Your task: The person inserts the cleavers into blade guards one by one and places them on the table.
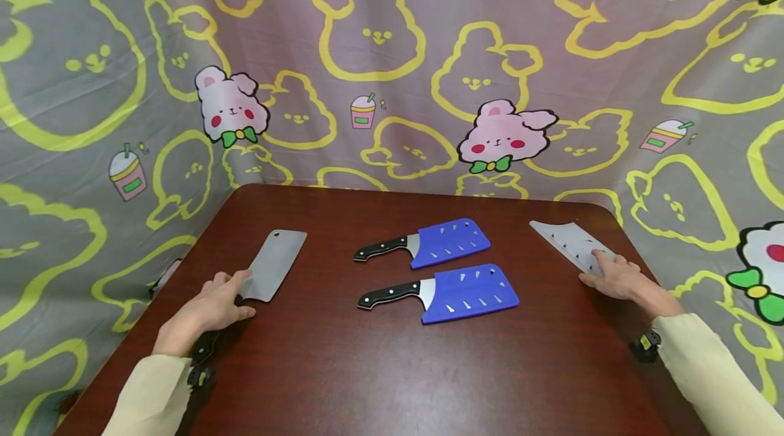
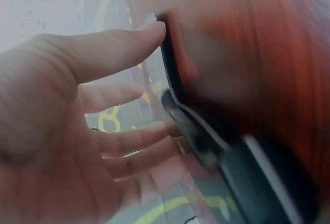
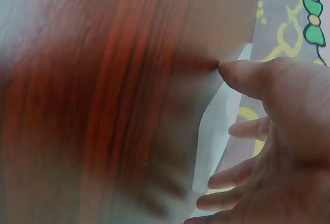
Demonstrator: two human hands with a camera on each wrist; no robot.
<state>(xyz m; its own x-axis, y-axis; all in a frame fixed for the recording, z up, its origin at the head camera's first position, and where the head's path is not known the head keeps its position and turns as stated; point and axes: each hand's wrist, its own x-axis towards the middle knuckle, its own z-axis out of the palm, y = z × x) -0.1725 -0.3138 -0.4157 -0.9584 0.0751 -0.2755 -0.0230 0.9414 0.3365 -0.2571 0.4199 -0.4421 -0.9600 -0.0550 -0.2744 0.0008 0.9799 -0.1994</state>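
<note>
On the left of the table lies a bare cleaver (image 1: 277, 266) with a grey blade, and part of its black handle (image 1: 204, 349) passes under my left hand (image 1: 214, 303). In the left wrist view, the thumb is at the blade's edge and the fingers are extended on the other side, with the dark handle (image 2: 263, 182) below. My right hand (image 1: 614, 276) is at the near end of a white blade sheath (image 1: 569, 243) with small slots, on the right. The right wrist view has the thumb and loosely straight fingers on either side of the sheath (image 3: 210, 141).
Two cleavers with black handles lie between the hands, one in a far blue sheath (image 1: 450, 243), the other in a nearer blue sheath (image 1: 471, 294). The dark brown table (image 1: 429, 381) meets a grey curtain (image 1: 404, 35) with cartoon prints at its back and sides.
</note>
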